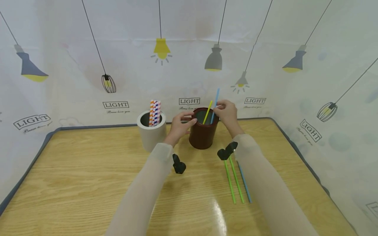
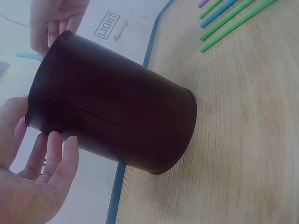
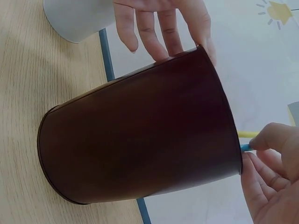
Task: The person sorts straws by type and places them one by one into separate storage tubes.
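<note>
A dark brown round bin (image 1: 202,136) stands upright on the table. My left hand (image 1: 180,126) holds it at the left of its rim, thumb at the edge and fingers along the side (image 2: 44,163). On the right of the rim, my right hand (image 1: 226,113) pinches a blue straw (image 1: 217,96) between thumb and fingers. The lower end of that straw is inside the bin. Beside it a yellow straw (image 1: 208,109) leans in the bin, its top above the rim. In the right wrist view, the right hand (image 3: 275,172) is close against the rim.
Left of the bin stands a white round container (image 1: 152,134) with several patterned straws (image 1: 155,113). Green straws (image 1: 230,183) and a blue straw (image 1: 244,182) lie near my right forearm; a purple straw (image 2: 202,3) shows in the left wrist view. A printed backdrop (image 1: 189,75) surrounds the table.
</note>
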Demonstrator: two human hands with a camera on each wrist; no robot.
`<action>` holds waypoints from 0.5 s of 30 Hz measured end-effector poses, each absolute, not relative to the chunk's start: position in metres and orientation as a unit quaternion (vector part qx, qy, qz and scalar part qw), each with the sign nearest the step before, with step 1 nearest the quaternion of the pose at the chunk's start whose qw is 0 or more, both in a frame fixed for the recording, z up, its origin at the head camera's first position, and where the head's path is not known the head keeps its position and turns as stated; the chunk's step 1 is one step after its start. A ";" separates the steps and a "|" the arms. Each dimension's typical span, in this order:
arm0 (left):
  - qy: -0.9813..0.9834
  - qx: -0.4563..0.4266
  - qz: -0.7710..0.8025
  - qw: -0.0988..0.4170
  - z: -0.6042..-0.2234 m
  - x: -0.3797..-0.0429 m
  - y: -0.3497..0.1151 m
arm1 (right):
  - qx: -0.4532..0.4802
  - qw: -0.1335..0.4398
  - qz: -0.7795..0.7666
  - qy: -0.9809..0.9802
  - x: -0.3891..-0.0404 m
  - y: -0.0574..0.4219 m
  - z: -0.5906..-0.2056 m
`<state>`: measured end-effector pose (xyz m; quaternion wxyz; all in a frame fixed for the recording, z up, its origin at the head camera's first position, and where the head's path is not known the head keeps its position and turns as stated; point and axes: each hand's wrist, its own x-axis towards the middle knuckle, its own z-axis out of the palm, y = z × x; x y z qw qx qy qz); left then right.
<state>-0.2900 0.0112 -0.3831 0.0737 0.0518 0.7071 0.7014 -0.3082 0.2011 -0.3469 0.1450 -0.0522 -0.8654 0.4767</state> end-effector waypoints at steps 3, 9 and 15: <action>0.706 0.053 0.702 0.072 -0.384 -0.290 0.011 | -0.050 0.140 0.480 -0.864 -0.307 0.201 -0.346; 0.702 0.056 0.706 0.070 -0.385 -0.291 0.012 | -0.048 0.134 0.487 -0.862 -0.306 0.202 -0.346; 0.704 0.056 0.705 0.069 -0.386 -0.292 0.011 | -0.051 0.133 0.487 -0.862 -0.307 0.202 -0.347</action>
